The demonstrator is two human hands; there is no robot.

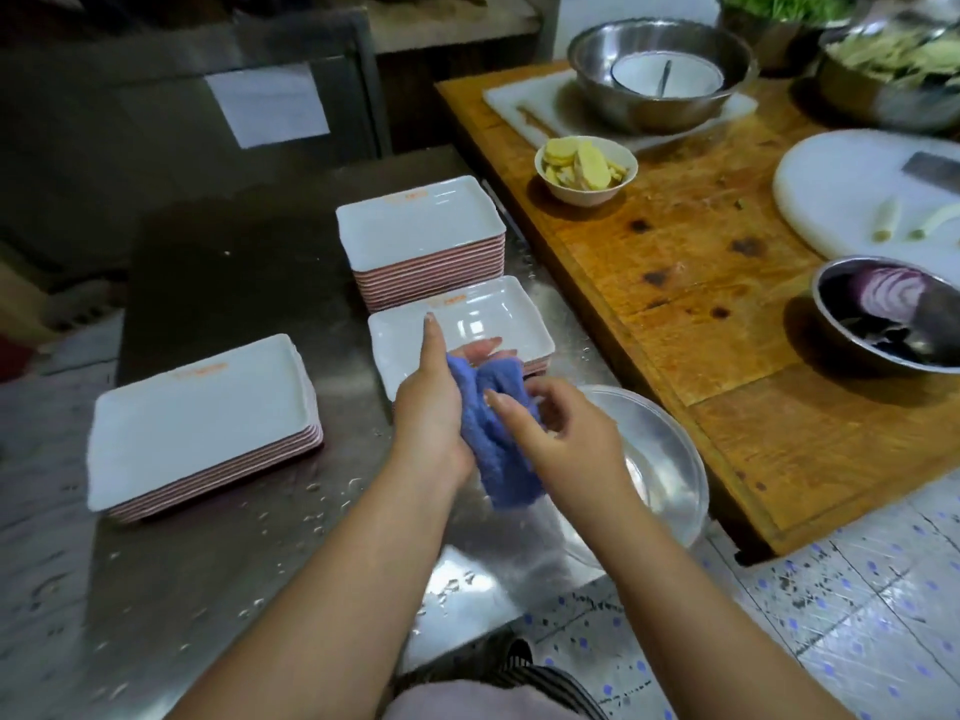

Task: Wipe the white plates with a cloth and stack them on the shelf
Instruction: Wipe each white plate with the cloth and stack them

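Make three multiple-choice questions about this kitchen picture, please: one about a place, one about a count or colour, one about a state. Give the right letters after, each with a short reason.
1. Where does the small bowl of ginger slices stand?
A. on the wooden table
B. on the steel counter
C. on a plate stack

2. How many stacks of white plates are on the steel counter?
A. one
B. three
C. five

3. What is the state of the blue cloth?
A. spread flat on a plate
B. lying in the clear bowl
C. bunched between both hands

Answers:
1 A: it stands on the wooden table, near the white cutting board.
2 B: a far stack, a near stack and a left stack.
3 C: the left hand and the right hand hold it bunched above the counter.
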